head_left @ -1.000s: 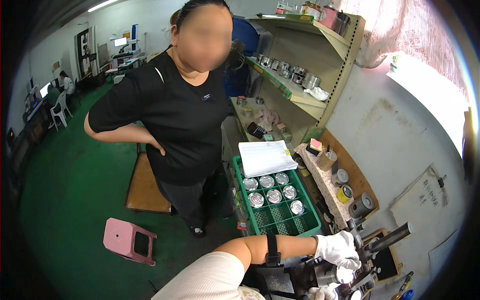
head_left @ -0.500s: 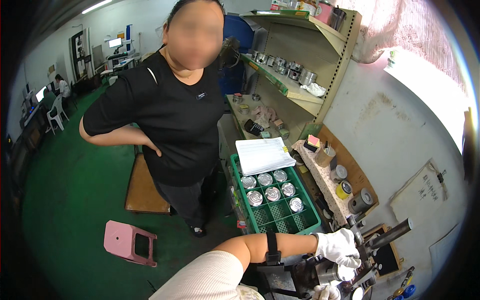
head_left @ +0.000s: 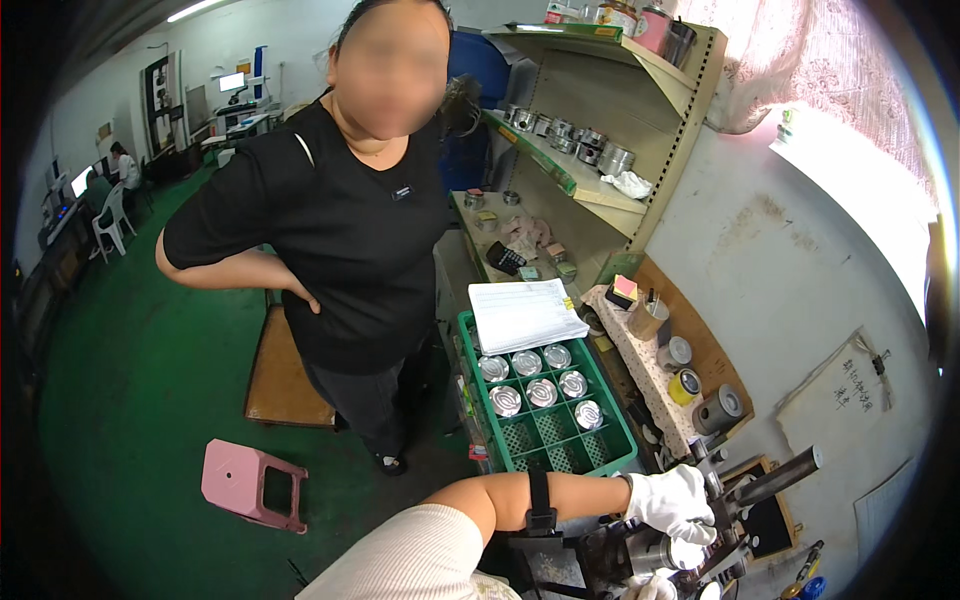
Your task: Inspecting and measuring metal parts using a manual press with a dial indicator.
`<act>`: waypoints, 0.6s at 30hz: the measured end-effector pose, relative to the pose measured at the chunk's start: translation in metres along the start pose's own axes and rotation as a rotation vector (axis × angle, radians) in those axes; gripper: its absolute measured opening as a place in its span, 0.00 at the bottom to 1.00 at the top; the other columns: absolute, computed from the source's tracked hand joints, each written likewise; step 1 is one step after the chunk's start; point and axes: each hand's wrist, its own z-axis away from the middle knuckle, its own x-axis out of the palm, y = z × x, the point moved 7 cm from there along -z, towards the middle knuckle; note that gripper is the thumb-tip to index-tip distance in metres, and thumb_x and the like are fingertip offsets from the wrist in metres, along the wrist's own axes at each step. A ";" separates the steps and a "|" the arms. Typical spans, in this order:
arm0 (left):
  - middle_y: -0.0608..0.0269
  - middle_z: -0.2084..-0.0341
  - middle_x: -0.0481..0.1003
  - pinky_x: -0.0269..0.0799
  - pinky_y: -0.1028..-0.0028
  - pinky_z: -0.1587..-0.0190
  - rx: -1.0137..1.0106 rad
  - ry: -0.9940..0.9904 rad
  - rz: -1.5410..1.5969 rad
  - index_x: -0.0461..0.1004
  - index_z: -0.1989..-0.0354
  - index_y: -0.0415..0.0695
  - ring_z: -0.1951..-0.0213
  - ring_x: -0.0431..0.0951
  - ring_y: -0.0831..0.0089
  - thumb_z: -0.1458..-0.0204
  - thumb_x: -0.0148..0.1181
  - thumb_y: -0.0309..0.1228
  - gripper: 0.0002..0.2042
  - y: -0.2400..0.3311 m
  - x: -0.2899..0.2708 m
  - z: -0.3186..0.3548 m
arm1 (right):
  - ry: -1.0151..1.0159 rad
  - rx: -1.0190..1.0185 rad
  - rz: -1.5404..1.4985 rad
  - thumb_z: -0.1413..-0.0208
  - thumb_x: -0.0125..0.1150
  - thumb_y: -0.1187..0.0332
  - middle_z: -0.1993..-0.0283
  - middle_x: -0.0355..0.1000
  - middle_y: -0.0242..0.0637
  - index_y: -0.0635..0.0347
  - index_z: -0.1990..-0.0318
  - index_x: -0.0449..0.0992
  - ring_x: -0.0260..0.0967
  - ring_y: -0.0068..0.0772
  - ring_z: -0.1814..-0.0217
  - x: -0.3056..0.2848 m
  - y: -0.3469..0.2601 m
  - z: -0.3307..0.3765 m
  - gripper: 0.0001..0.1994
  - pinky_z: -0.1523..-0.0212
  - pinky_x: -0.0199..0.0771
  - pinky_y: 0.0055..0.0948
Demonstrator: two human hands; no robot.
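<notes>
My left hand (head_left: 672, 500), in a white glove, reaches across to a small metal press (head_left: 640, 555) at the lower right and lies curled over its top. A black band sits on that wrist. Only the gloved fingers of my right hand (head_left: 650, 587) show at the bottom edge, just below the press. A long metal lever (head_left: 780, 472) sticks out to the right of my left hand. Behind the hands stands a green crate (head_left: 615, 450) with several shiny round metal parts (head_left: 540, 392) in its compartments.
A person in black stands close at the left of the crate, hand on hip. A stack of white paper (head_left: 525, 315) lies across the crate's far end. Tape rolls and cups line the bench by the wall. A pink stool (head_left: 250, 485) stands on the green floor.
</notes>
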 end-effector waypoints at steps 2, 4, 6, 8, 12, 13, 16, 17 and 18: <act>0.55 0.81 0.77 0.71 0.60 0.63 -0.007 -0.023 0.015 0.84 0.71 0.50 0.75 0.76 0.50 0.44 0.55 0.54 0.21 0.000 0.002 -0.001 | 0.001 -0.013 -0.005 0.32 0.57 0.70 0.79 0.67 0.26 0.63 0.68 0.80 0.55 0.15 0.82 -0.001 0.000 0.002 0.12 0.81 0.50 0.18; 0.54 0.81 0.77 0.71 0.59 0.63 -0.004 -0.045 0.026 0.84 0.71 0.50 0.75 0.76 0.50 0.44 0.55 0.54 0.21 0.002 0.000 -0.002 | 0.021 0.029 -0.035 0.32 0.57 0.70 0.79 0.67 0.27 0.64 0.68 0.79 0.55 0.15 0.82 -0.004 0.006 0.001 0.12 0.81 0.51 0.19; 0.54 0.82 0.76 0.71 0.58 0.63 -0.046 -0.100 -0.009 0.83 0.71 0.49 0.75 0.76 0.49 0.44 0.55 0.53 0.21 0.003 -0.003 0.000 | 0.014 0.010 -0.037 0.32 0.57 0.70 0.78 0.68 0.27 0.64 0.68 0.79 0.55 0.15 0.82 0.000 0.004 0.002 0.12 0.81 0.51 0.19; 0.53 0.83 0.76 0.71 0.57 0.64 -0.028 -0.066 -0.002 0.83 0.71 0.49 0.76 0.76 0.49 0.44 0.56 0.52 0.20 0.001 0.001 0.000 | 0.001 -0.008 -0.039 0.32 0.57 0.69 0.77 0.69 0.28 0.63 0.68 0.79 0.55 0.15 0.82 0.000 0.003 0.000 0.12 0.82 0.51 0.19; 0.53 0.83 0.76 0.71 0.56 0.64 0.005 -0.032 0.010 0.84 0.70 0.48 0.75 0.76 0.49 0.44 0.55 0.53 0.21 0.001 0.001 -0.001 | -0.028 0.000 -0.020 0.32 0.57 0.71 0.72 0.75 0.33 0.60 0.67 0.77 0.56 0.14 0.82 -0.003 0.005 0.000 0.09 0.82 0.52 0.18; 0.52 0.83 0.76 0.71 0.56 0.64 0.007 -0.039 -0.007 0.84 0.69 0.48 0.75 0.76 0.48 0.44 0.55 0.54 0.22 0.002 0.001 -0.001 | -0.009 0.008 -0.035 0.32 0.57 0.72 0.71 0.76 0.35 0.59 0.67 0.76 0.56 0.14 0.82 -0.004 0.004 0.000 0.08 0.83 0.52 0.17; 0.51 0.82 0.76 0.71 0.56 0.63 -0.039 -0.081 0.007 0.84 0.69 0.47 0.75 0.76 0.46 0.43 0.54 0.55 0.24 0.002 -0.005 0.000 | -0.006 0.037 -0.019 0.33 0.57 0.73 0.70 0.78 0.36 0.58 0.67 0.75 0.56 0.14 0.82 -0.003 0.007 -0.001 0.07 0.83 0.53 0.17; 0.50 0.82 0.76 0.72 0.55 0.63 -0.027 -0.067 -0.010 0.84 0.68 0.46 0.74 0.76 0.45 0.43 0.54 0.56 0.24 0.001 -0.003 0.000 | -0.006 0.037 -0.019 0.33 0.57 0.73 0.70 0.78 0.36 0.58 0.67 0.75 0.56 0.14 0.82 -0.004 0.007 -0.002 0.07 0.83 0.53 0.17; 0.50 0.82 0.76 0.72 0.55 0.63 -0.026 -0.069 -0.006 0.84 0.68 0.46 0.74 0.76 0.45 0.43 0.54 0.56 0.24 0.001 -0.003 -0.001 | -0.014 0.013 -0.025 0.33 0.57 0.72 0.70 0.77 0.36 0.58 0.67 0.75 0.57 0.14 0.82 -0.003 0.006 -0.002 0.07 0.83 0.54 0.17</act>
